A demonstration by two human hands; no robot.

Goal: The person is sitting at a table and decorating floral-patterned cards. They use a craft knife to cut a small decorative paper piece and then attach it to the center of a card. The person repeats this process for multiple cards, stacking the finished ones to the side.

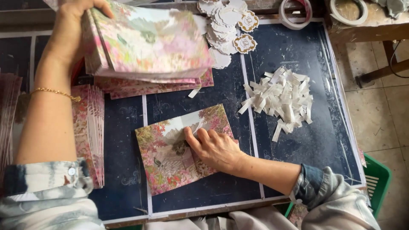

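Observation:
My right hand (213, 148) lies flat, fingers pressing on an open floral card (170, 164) with a white pop-up centre, which sits on the dark work board (306, 145). My left hand (70, 27) reaches to the far left and grips the edge of a tall stack of folded floral cards (149, 42). A gold bracelet circles that wrist.
A heap of white paper strips (281, 100) lies right of the card. Scalloped white and gold labels (230, 25) are piled at the back. Two tape rolls (296, 15) sit on the far edge. More floral cards stand on edge (91, 127) at left. A green crate (377, 181) is at lower right.

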